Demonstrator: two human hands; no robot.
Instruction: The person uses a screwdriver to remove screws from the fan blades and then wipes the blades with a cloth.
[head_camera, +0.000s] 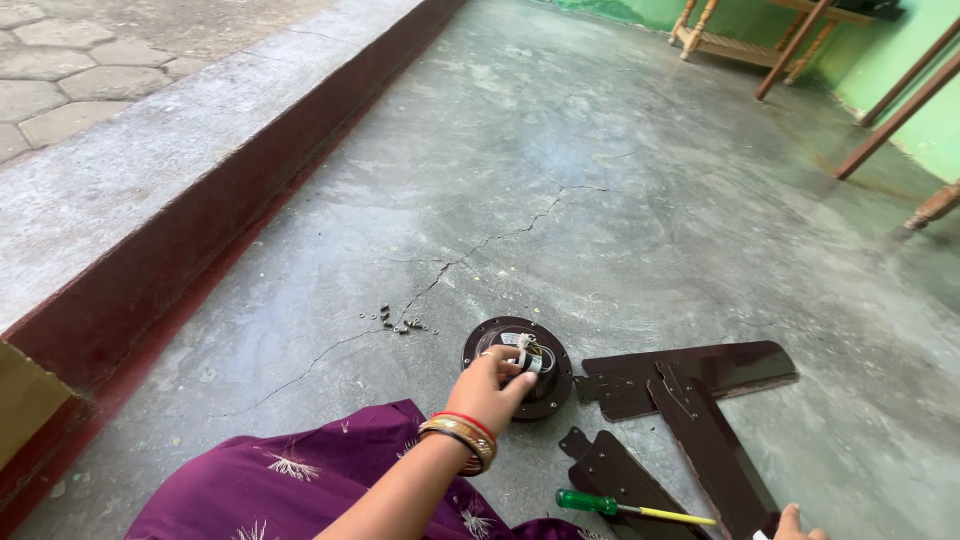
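Under left grip (492, 385): fan motor (520, 366).

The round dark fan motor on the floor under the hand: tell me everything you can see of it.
The fan motor is a round, dark brown disc, glossy like painted metal, lying flat on the grey concrete floor. At its open centre sit pale wires and a small white part. The left hand rests on its near rim, fingers reaching into the centre. Detached brown blades lie just right of it; whether they touch it is unclear. Small screws lie apart to its left.
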